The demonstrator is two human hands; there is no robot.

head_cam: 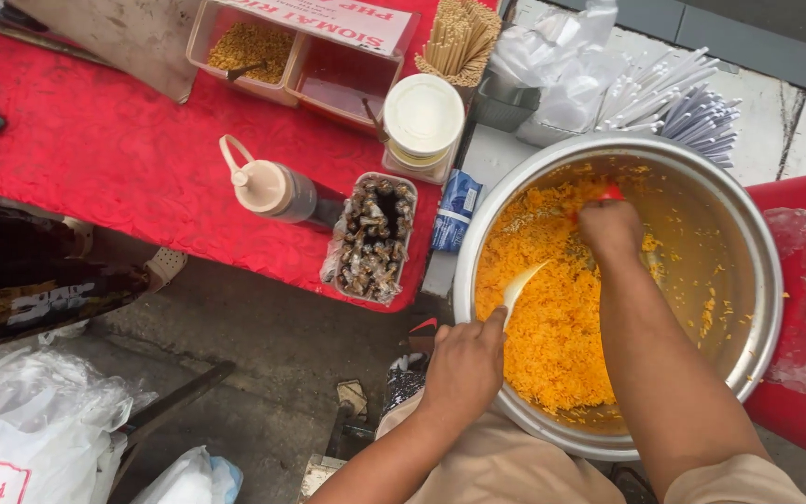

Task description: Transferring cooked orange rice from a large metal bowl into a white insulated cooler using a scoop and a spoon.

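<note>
A large metal pot (765, 308) holds a mound of orange-yellow rice (543, 299) heaped on its left side. My left hand (464, 359) rests on the pot's near rim and holds a white spoon-like scoop (521, 286) whose tip lies on the rice. My right hand (611, 229) reaches into the middle of the pot, fist closed around a red-handled utensil (610, 191) that is mostly hidden by the hand.
A red-covered table (95, 149) carries a squeeze bottle (272, 189), a tray of dark wrapped snacks (372, 238), a lidded tub (423, 117), clear bins, skewers (459, 37) and straws (678, 103). Plastic bags (39, 420) lie on the ground at lower left.
</note>
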